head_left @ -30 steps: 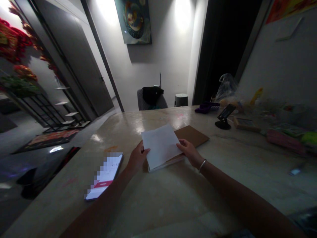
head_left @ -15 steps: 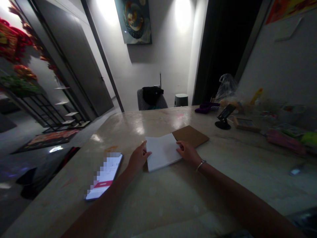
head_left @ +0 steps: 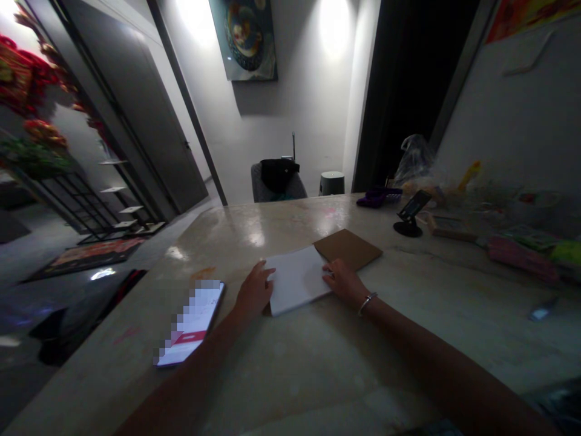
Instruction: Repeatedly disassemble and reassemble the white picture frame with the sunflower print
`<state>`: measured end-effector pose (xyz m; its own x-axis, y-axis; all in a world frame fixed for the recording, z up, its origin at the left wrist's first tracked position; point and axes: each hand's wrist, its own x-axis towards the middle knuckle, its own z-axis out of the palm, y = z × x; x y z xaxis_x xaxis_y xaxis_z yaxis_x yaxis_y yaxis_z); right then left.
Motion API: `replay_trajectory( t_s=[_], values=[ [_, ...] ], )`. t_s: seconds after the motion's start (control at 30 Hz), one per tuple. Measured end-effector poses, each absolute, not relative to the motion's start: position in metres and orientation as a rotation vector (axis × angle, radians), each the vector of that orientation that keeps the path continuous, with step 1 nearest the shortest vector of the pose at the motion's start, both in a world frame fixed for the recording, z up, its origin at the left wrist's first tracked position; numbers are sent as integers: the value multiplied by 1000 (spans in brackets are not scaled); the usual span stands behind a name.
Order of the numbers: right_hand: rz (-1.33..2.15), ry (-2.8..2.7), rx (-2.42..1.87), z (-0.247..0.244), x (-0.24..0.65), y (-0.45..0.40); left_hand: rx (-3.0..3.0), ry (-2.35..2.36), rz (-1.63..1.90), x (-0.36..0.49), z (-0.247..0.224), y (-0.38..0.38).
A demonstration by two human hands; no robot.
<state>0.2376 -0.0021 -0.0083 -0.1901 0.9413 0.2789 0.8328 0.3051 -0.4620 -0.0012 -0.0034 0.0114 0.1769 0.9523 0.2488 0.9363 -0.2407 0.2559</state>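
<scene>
A stack of white paper, like a drawing pad or open notebook, lies on the pale stone-topped table. My left hand is at its left edge, with curled fingers gripping or pressing that side. At the right edge, my right hand has its fingers closed on the paper, and a bracelet circles that wrist. A brown board or cover lies flat behind and right of the paper, its near corner reaching the sheet. My hands partly hide both side edges of the paper.
A lit phone lies beside my left forearm. Farther right stand a black phone stand, a wooden frame, a purple item and a pink bundle. A chair stands beyond the table.
The paper's upper left part, slightly raised before, now lies flatter. My left fingers have shifted a little over its left edge. My right hand has barely moved.
</scene>
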Motion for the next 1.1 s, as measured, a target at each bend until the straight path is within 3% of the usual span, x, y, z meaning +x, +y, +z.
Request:
replay_trajectory(
  t_s=[0.17, 0.37, 1.1],
  values=[
    [148, -2239, -1534, -8, 237, -3, 2462, 1869, 368, -1, 9, -3],
    [33, -2439, -1359, -11, 239, -4, 2499, 1802, 431, -8, 3, 0],
    [253, -2394, -1449, -11, 243, 4, 2456, 1735, 554, -6, 4, 2]
  ],
)
